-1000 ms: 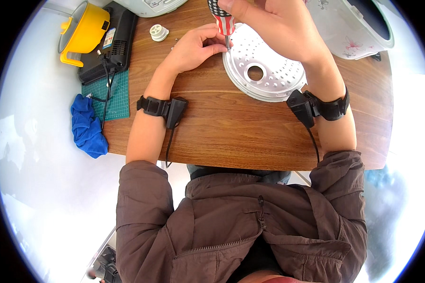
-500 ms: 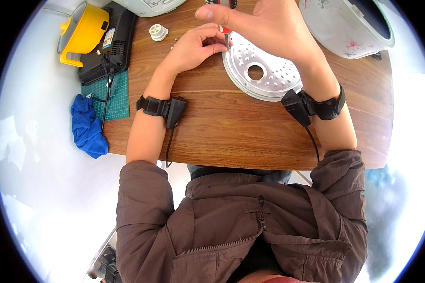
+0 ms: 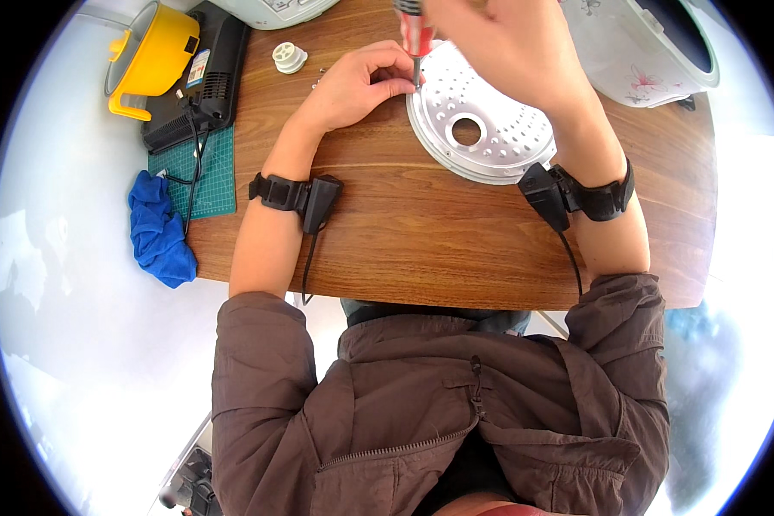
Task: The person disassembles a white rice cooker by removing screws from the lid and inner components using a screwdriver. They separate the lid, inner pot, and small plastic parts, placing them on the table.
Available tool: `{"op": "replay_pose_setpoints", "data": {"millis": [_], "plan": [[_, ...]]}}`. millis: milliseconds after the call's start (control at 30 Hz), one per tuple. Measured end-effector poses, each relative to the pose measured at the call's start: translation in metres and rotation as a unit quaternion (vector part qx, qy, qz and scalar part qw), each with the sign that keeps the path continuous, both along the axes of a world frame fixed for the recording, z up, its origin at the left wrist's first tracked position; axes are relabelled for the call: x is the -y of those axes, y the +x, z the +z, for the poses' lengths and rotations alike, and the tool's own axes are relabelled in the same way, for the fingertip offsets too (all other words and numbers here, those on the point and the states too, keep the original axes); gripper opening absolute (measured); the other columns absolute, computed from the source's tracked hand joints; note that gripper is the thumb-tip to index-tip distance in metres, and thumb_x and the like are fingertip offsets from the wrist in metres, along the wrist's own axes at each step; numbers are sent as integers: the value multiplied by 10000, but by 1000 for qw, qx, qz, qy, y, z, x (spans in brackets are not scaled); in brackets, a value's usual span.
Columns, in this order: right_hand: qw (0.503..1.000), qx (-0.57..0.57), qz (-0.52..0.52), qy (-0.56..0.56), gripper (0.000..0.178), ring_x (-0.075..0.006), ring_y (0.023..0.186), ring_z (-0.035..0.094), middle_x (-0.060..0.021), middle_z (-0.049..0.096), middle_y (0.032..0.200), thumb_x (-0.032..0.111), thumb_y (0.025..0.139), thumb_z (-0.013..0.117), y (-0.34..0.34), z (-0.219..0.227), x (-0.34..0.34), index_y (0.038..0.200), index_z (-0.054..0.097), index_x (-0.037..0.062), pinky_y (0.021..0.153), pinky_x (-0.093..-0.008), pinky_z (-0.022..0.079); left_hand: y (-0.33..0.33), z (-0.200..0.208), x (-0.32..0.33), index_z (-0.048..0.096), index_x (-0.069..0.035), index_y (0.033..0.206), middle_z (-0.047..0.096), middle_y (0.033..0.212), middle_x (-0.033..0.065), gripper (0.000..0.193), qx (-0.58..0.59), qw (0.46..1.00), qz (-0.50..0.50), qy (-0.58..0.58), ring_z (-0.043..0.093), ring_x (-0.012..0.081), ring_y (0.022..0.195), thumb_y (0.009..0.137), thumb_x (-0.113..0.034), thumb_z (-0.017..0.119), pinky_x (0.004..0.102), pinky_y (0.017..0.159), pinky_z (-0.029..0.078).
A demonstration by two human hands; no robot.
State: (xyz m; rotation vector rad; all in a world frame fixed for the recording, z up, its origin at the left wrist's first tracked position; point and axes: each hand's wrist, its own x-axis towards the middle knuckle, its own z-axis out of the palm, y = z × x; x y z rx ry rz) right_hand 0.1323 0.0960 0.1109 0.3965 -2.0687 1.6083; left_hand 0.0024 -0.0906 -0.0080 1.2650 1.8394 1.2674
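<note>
A red-handled screwdriver [image 3: 416, 39] stands nearly upright, its metal shaft meeting the left rim of a round silver metal plate [image 3: 493, 153]. The plate has a large hole and many dimples. My right hand [image 3: 512, 56] is closed at the screwdriver's upper handle; its fingers are partly cut off by the top edge and blurred. Beside the shaft's tip, my left hand [image 3: 357, 90] has thumb and forefinger pinched together at the plate's rim. What sits between those fingertips is hidden. Both wrists wear black straps with small cabled devices.
Left of my hands lies a white round plastic part [image 3: 289, 58], with small bits near my left knuckles. Farther left are a yellow pot [image 3: 165, 52], a black appliance [image 3: 219, 34], a green cutting mat [image 3: 215, 176] and a blue cloth [image 3: 159, 236]. A white cooker body [image 3: 628, 60] stands at right.
My right hand has turned and its stretched-out thumb has come in toward the screwdriver's handle. The plate has shifted slightly right. My left hand stays in place.
</note>
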Motion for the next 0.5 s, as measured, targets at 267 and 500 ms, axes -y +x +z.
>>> {"op": "replay_pose_setpoints", "data": {"millis": [267,500], "plan": [[987,-42,-84,129,442,-105,769,562,-110,643,1101,-26,915,578,4,6,2,1356,578,4,699,-252,501,2,2,0,674,-13,995,637,995,-1,90,-5,1000,4,-8,614,130,917,934,-56,724,288,819,502],[996,-11,-51,78,448,-121,752,551,-105,629,1066,-8,915,599,8,11,7,1362,586,10,675,-274,489,0,-1,1,671,-12,1003,636,998,1,102,8,1000,11,-11,615,129,918,934,-62,728,285,828,505]]}}
